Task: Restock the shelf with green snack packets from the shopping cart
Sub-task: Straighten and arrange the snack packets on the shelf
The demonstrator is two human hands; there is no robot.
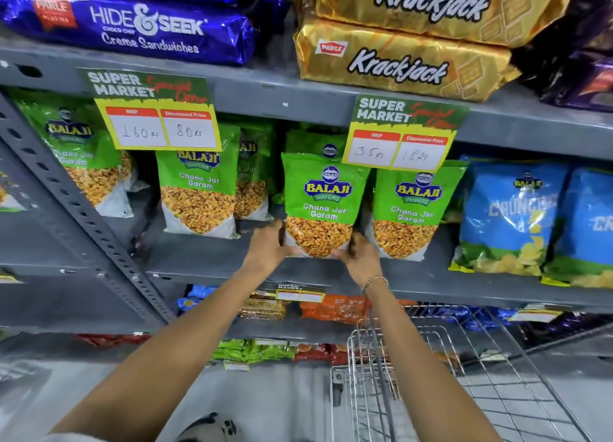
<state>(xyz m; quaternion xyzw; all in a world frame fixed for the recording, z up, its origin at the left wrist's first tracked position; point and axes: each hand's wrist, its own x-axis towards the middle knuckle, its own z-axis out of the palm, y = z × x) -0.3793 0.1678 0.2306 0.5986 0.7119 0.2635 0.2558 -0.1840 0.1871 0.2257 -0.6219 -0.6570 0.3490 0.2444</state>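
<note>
A green Balaji snack packet [323, 196] stands upright on the grey shelf [205, 259], held at its bottom corners. My left hand [270, 247] grips its lower left edge and my right hand [360, 256] grips its lower right. More green packets stand on the same shelf: one just to the right [414, 209], one to the left [197, 193], one at the far left [79, 149], others behind. The wire shopping cart [464, 375] sits at the lower right under my right forearm, and the part in view holds nothing.
Blue crisp bags [510, 216] fill the shelf's right end. Two yellow price cards [156, 123] [401, 140] hang from the shelf above, which carries blue [132, 23] and gold biscuit packs [398, 60]. Lower shelves hold orange, gold and green packets. A slotted grey upright [76, 216] runs at left.
</note>
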